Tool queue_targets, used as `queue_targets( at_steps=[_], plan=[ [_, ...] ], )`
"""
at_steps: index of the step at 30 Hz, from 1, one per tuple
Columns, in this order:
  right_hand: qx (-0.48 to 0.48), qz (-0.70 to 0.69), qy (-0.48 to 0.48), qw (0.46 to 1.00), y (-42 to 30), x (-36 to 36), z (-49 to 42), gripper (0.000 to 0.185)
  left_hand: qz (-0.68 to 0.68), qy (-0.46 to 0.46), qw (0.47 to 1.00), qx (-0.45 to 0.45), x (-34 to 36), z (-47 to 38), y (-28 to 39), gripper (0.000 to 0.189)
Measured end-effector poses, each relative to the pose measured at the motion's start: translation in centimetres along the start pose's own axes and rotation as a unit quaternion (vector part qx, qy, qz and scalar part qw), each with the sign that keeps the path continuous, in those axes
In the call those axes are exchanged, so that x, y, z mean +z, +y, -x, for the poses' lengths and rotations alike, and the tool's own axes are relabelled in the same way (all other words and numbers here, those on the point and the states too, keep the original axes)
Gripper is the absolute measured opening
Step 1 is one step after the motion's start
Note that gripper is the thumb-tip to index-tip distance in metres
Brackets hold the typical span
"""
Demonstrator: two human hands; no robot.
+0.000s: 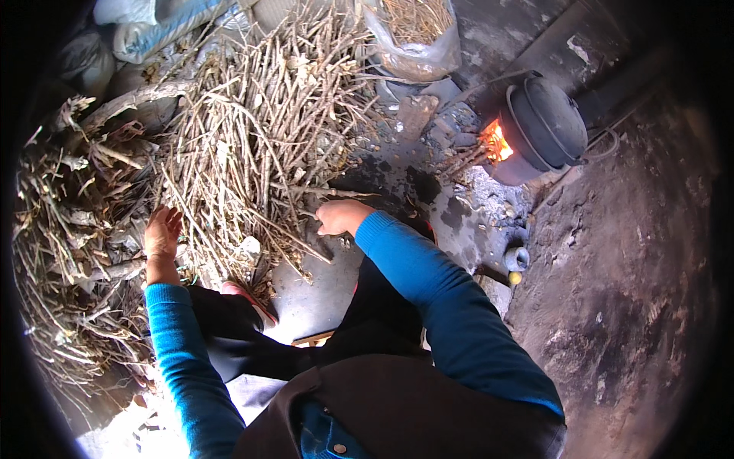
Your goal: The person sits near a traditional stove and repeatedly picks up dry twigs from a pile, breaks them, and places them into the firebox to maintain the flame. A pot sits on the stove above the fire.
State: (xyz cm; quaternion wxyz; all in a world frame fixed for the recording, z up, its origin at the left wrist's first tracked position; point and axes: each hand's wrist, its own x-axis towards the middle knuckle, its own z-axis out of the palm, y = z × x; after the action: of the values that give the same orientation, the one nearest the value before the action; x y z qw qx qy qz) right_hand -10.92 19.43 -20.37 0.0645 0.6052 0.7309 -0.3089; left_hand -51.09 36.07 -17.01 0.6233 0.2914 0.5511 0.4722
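A large heap of dry sticks (252,132) spreads over the floor in front of me. My right hand (338,217) is at the heap's near right edge, its fingers closed on a thin stick (308,214) that pokes out to the left. Most of that stick is lost among the others. Over the left side of the heap, my left hand (163,232) is held with its fingers extended and nothing visible in it. A darker pile of brushwood (74,229) lies to its left.
At the right, a blackened lidded pot (547,123) sits on a stove with flames (496,140) and burning sticks (464,160) jutting from its mouth. A small metal can (516,259) stands by the sooty wall (619,275). A plastic bag (421,57) of kindling is at the back.
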Motion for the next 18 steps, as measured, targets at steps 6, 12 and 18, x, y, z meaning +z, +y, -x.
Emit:
queue_targets(
  at_steps=[6,12,18],
  plan=[
    [0.01,0.004,-0.018,1.0,-0.8,-1.2,0.7,0.039,-0.026,-0.002,1.0,0.016,1.2,1.2,0.4,0.032],
    [0.029,0.024,-0.066,0.997,-1.0,-1.7,0.9,0.038,-0.011,0.003,1.0,0.02,1.8,2.3,1.2,0.036],
    [0.006,0.018,-0.033,0.999,-0.8,-1.2,0.8,0.039,-0.003,0.017,0.999,0.033,0.9,3.0,2.0,0.033]
  ],
)
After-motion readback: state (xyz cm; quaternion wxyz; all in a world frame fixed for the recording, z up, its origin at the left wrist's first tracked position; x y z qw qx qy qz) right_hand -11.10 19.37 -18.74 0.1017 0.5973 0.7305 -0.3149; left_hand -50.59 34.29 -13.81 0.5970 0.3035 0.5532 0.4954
